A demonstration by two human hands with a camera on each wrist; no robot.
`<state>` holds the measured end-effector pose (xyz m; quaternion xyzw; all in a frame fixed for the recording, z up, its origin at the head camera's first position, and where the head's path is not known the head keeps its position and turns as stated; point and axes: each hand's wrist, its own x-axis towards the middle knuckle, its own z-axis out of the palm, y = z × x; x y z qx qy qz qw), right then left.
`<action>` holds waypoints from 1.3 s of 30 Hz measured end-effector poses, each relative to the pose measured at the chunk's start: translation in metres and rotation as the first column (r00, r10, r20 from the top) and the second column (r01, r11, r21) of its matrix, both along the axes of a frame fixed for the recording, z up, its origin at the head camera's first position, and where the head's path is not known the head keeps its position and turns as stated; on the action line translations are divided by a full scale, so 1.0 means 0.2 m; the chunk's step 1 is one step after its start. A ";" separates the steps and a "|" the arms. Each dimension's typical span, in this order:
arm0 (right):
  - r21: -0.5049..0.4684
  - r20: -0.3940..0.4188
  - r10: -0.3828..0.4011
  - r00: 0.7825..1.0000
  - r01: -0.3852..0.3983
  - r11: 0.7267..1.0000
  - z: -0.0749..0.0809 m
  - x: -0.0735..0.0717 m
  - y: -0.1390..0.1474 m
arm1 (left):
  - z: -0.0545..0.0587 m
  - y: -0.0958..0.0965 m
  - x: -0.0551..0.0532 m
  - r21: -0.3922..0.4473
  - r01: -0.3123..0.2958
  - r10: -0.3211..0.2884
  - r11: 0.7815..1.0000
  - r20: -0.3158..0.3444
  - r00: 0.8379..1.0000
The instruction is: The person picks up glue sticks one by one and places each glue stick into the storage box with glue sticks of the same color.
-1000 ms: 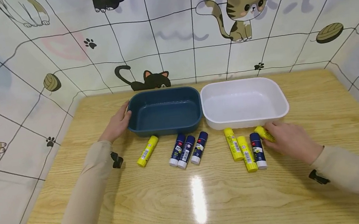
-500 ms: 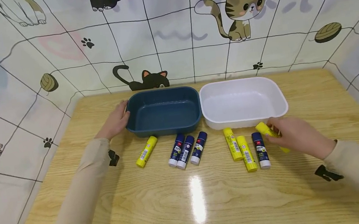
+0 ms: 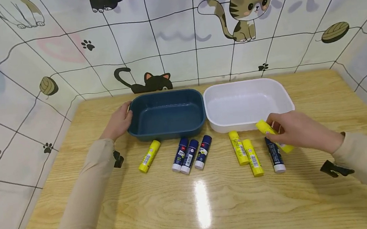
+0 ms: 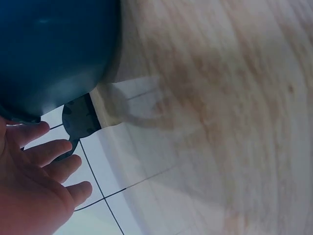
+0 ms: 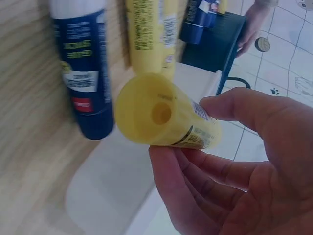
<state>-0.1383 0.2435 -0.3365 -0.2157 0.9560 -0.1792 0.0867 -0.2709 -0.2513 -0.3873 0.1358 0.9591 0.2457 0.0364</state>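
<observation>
My right hand (image 3: 297, 131) pinches a yellow glue stick (image 3: 264, 127) between thumb and fingers, near the front right corner of the white tub (image 3: 224, 127). In the right wrist view, the end of this glue stick (image 5: 142, 110) faces the camera. Partly covered by it in the head view, a dark blue glue stick (image 3: 275, 156) with a white end lies on the table. My left hand (image 3: 117, 122) rests against the left side of the dark blue tub (image 3: 169, 135). Its fingers (image 4: 58, 147) are spread and loose beside the tub's wall in the left wrist view.
Two yellow glue sticks (image 3: 253, 157) lie in front of the white tub. Before the blue tub are three dark blue glue sticks (image 3: 190, 156) and one yellow glue stick (image 3: 149, 156). A cat-patterned wall (image 3: 181, 65) stands behind the wooden table (image 3: 160, 209).
My right hand has raised the yellow glue stick from the table toward the white tub's corner. The dark blue glue stick beside it has shifted right and rolled. The left hand stays at the tub.
</observation>
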 end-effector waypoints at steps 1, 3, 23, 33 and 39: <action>0.000 -0.011 0.007 1.000 -0.007 1.000 0.01 0.00 -0.01 | 0.00 0.00 0.00 0.004 -0.002 0.002 1.000 0.002 1.000; -0.005 -0.022 0.017 1.000 -0.017 1.000 0.03 -0.01 -0.03 | -0.01 0.00 0.00 0.010 -0.008 0.008 1.000 -0.002 1.000; 0.001 -0.001 0.005 1.000 -0.005 1.000 0.13 -0.16 -0.19 | -0.05 0.01 0.00 -0.008 -0.056 0.056 0.998 -0.016 0.998; 0.023 0.015 0.008 1.000 -0.009 1.000 0.17 -0.26 -0.25 | -0.06 0.01 0.00 0.008 -0.075 0.075 0.997 -0.023 0.997; 0.028 0.024 0.008 1.000 -0.009 1.000 0.18 -0.30 -0.30 | -0.06 0.02 0.01 0.023 -0.079 0.079 0.997 -0.019 0.997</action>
